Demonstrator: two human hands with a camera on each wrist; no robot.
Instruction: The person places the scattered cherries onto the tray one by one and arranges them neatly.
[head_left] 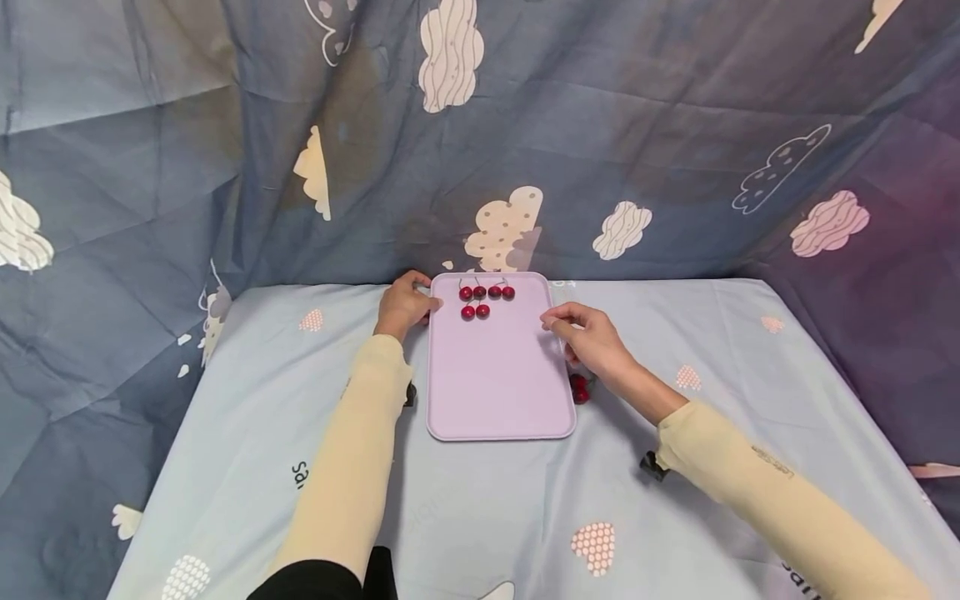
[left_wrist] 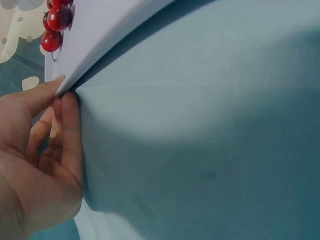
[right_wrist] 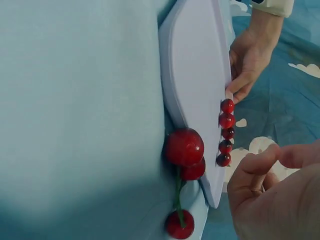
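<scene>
A pale lilac tray (head_left: pixel 498 375) lies flat on the cloth, with several red cherries on it: a row at its far end and two cherries (head_left: pixel 476 312) just nearer. With thumb above and fingers below, my left hand (head_left: pixel 405 304) grips the tray's left edge near the far corner; the left wrist view shows this hand (left_wrist: pixel 40 150) at the rim. My right hand (head_left: pixel 592 337) is over the tray's right edge, fingers loosely curled, thumb and index tips close together with no cherry visible between them. More cherries (right_wrist: pixel 184 147) with green stems lie against the tray's right side.
A light blue cloth (head_left: pixel 480 517) with printed hearts covers the table. Dark blue fabric (head_left: pixel 637 125) with cloud prints hangs behind and at both sides. Small black pieces (head_left: pixel 654 467) show by the wrists.
</scene>
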